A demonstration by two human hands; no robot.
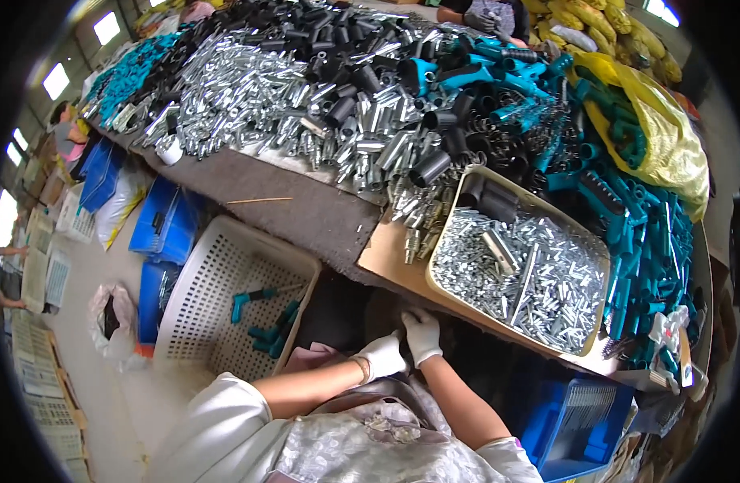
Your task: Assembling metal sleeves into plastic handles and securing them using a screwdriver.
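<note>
My left hand (383, 357) and my right hand (422, 335), both in white gloves, are close together in front of my lap, just below the table's front edge. The fingers of both are curled inward. Whatever they may hold is too small or too dark to make out. Nearest to my right hand is a cream tray (436, 283) of small silvery metal pins, with a metal tube and black sleeves lying on top. Left of my left hand stands a white perforated basket (194, 310) holding several teal-and-black tool handles (253, 298), one with a thin metal shaft.
Heaped on the table are silvery metal sleeves (241, 88), black tubes (430, 167) and teal plastic housings (628, 241). A yellow sack (668, 145) lies at the right. Blue crates (165, 221) stand at the left, another blue crate (579, 427) at lower right. Across the table is another person's gloved hand (483, 20).
</note>
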